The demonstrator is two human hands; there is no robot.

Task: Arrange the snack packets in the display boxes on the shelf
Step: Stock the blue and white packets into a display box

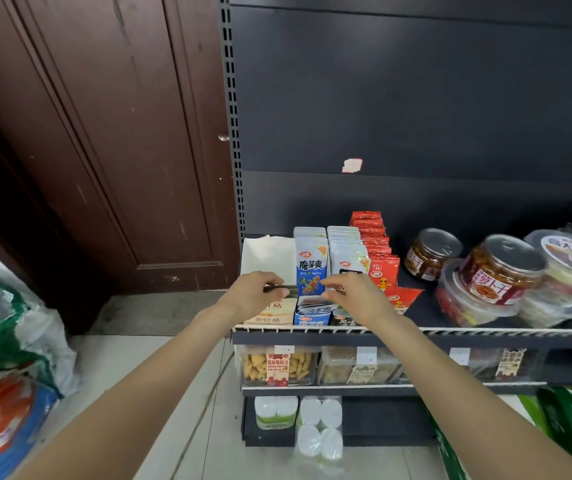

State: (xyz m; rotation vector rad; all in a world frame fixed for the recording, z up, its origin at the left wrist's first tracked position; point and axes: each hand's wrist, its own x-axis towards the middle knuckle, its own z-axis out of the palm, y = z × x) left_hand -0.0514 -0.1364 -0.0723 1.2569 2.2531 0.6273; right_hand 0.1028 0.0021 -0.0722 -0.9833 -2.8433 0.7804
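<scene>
Both arms stretched forward, bare to above the elbows. Left hand [255, 294] palm down, fingers curled, pinching something thin and dark. Right hand [352, 294] just beside it, fingers bent downward.

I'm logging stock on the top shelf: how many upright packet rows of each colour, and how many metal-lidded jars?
Blue-fronted packet row: 1
White packet row: 1
Red packet row: 1
Metal-lidded jars: 2
Total: 5
</scene>
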